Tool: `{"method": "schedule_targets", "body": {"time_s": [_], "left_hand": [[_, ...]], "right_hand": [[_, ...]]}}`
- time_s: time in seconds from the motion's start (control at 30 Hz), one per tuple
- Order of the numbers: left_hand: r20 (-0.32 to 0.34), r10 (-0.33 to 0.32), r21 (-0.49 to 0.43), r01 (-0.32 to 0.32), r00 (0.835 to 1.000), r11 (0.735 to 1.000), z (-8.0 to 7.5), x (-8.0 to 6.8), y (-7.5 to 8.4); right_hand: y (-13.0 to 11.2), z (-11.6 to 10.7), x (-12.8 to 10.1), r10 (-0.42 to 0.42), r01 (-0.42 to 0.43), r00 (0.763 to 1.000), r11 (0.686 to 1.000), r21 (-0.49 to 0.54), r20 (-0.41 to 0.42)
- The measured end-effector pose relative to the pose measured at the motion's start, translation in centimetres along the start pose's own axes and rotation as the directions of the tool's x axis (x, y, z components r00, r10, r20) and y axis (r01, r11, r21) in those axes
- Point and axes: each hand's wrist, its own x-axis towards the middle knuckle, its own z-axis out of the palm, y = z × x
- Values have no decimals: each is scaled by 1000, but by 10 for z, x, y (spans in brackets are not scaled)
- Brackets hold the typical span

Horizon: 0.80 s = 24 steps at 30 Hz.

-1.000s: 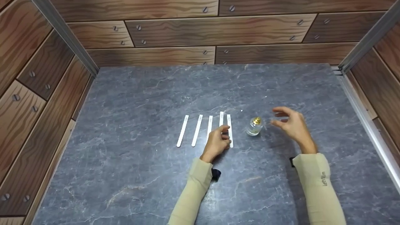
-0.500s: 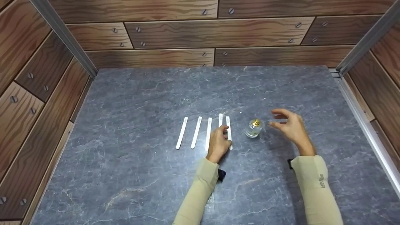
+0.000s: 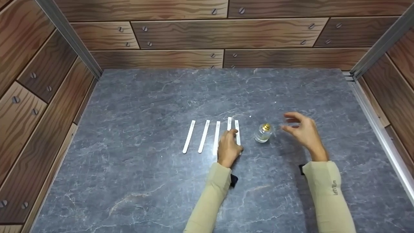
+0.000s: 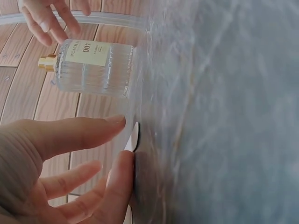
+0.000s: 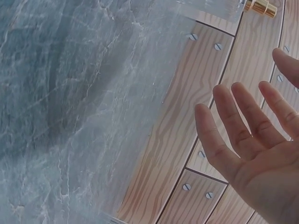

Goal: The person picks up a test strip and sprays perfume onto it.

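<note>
Several white perfume test strips (image 3: 189, 137) lie side by side on the grey marbled table (image 3: 155, 191), rounded ends towards me. My left hand (image 3: 229, 149) is low over the two rightmost strips and partly covers them. In the left wrist view, its thumb and index finger stand apart on either side of the rounded tip of a strip (image 4: 135, 136). A clear glass perfume bottle (image 3: 262, 134) with a gold neck and a pale label stands upright right of the strips. My right hand (image 3: 302, 129) hovers beside the bottle, fingers spread and holding nothing.
Wood-patterned panels (image 3: 181, 32) wall the table at the back and both sides. A metal rail (image 3: 381, 132) runs along the right edge. Tiny white specks (image 3: 250, 116) lie behind the bottle.
My left hand has shifted slightly right, over the rightmost strip, its thumb now near that strip's rounded end. My right hand, the strips and the bottle have stayed in place.
</note>
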Motion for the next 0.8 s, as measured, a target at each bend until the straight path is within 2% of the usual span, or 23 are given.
{"method": "schedule_targets", "body": {"time_s": [0.2, 0.43, 0.67, 0.8], "left_hand": [[-23, 21, 22, -20, 1000, 1000, 2, -1, 1], [-37, -2, 69, 4, 999, 998, 2, 0, 4], [-29, -29, 54, 31, 999, 998, 0, 2, 4], [-46, -17, 62, 20, 999, 998, 1, 1, 3]], "right_hand": [[4, 2, -2, -2, 2, 1000, 1000, 11, -8], [4, 1, -1, 8, -8, 1000, 1000, 16, -1], [5, 2, -1, 5, -5, 1000, 1000, 22, -4], [6, 2, -2, 8, -8, 1000, 1000, 28, -1]]}}
